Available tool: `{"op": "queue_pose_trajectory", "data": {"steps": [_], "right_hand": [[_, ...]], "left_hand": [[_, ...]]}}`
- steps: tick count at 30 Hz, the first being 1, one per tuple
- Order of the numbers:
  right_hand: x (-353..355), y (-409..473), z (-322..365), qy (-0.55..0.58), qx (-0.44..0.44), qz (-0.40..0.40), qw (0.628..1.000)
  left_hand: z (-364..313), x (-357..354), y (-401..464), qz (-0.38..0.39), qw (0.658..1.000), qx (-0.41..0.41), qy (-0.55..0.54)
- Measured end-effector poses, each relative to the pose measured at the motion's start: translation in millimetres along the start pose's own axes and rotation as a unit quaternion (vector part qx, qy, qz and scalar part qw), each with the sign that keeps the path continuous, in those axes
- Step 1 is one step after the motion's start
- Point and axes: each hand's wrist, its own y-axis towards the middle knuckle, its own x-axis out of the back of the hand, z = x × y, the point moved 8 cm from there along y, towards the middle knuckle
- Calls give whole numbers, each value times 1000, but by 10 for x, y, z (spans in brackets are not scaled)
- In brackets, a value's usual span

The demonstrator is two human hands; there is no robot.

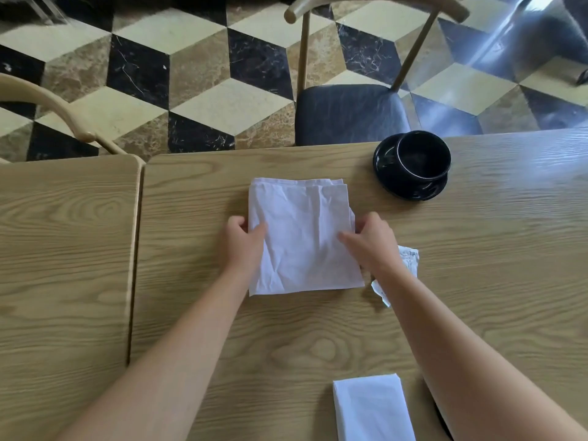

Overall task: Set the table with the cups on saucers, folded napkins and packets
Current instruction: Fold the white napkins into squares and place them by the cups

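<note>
A white napkin, folded to a creased square, lies flat on the wooden table. My left hand pinches its left edge, thumb on top. My right hand pinches its right edge the same way. A black cup stands on a black saucer at the far right, near the table's far edge. A crumpled white packet lies under my right wrist, partly hidden. A second folded napkin lies near the front edge.
A second wooden table abuts on the left with a narrow gap. A chair with a dark seat stands across the table; another chair's back shows at far left. The floor is cube-patterned tile.
</note>
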Motion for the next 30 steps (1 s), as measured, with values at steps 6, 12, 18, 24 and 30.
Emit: {"op": "queue_pose_trajectory", "data": {"steps": [6,12,18,24,30], "right_hand": [[17,323,360,72,-37,80,994],[104,274,468,61,106,130,984],[242,-166,266,-78,326,13,942],[34,-620,42,-228,524,-33,820],[26,-556,-66,-164,430,-45,887]], "left_hand": [[-352,-118,307,139,987,35,-65],[-555,97,259,210,971,-111,-41],[-457,352,-81,195,942,-271,7],[-269,372,-712,63,813,-543,199],[191,130,-492,138,932,-291,164]]}}
